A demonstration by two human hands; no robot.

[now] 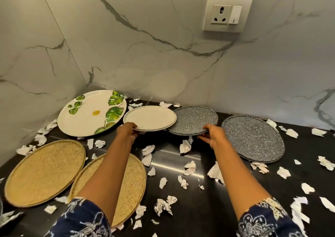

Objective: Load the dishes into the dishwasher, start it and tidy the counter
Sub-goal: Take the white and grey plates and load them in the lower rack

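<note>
Black counter point(172, 156); white plate point(150, 118), speckled plate point(194, 120), maybe stoneware.

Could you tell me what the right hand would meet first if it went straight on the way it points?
The right hand grips the left grey plate at its near rim; going on, it would probably carry that plate to the wall, though depth is unclear.
</note>
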